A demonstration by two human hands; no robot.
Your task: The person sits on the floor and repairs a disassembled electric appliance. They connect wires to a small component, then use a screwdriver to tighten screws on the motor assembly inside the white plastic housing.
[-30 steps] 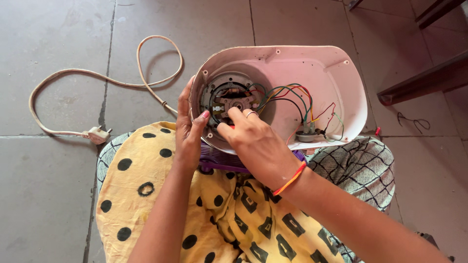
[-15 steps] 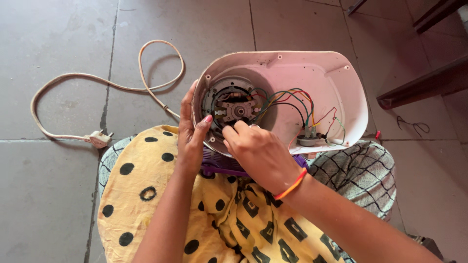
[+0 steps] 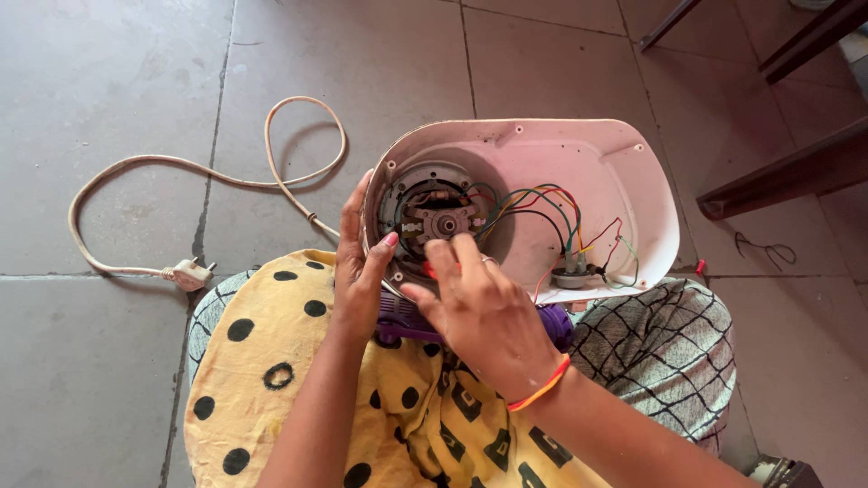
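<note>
An opened pink-white appliance housing (image 3: 588,167) lies on my lap with its underside up. Inside sits a round motor (image 3: 434,212), and red, green, blue and black wires (image 3: 542,212) run to a small switch part (image 3: 571,271). My left hand (image 3: 362,271) grips the housing's left rim, thumb over the edge beside the motor. My right hand (image 3: 479,307) rests on the near rim, its fingertips reaching in just below the motor. Whether those fingers pinch anything is hidden. An orange thread band (image 3: 540,390) circles the right wrist.
A cream power cord (image 3: 217,172) loops over the grey tiled floor (image 3: 108,81) to a plug (image 3: 188,271) at the left. A purple part (image 3: 542,321) shows under the housing. Yellow dotted cloth (image 3: 271,361) and checked cloth (image 3: 669,352) cover my lap. Dark wooden furniture legs (image 3: 787,172) stand at the right.
My right hand has slid down from on top of the motor to its lower edge, uncovering the motor. The left hand keeps its hold on the rim.
</note>
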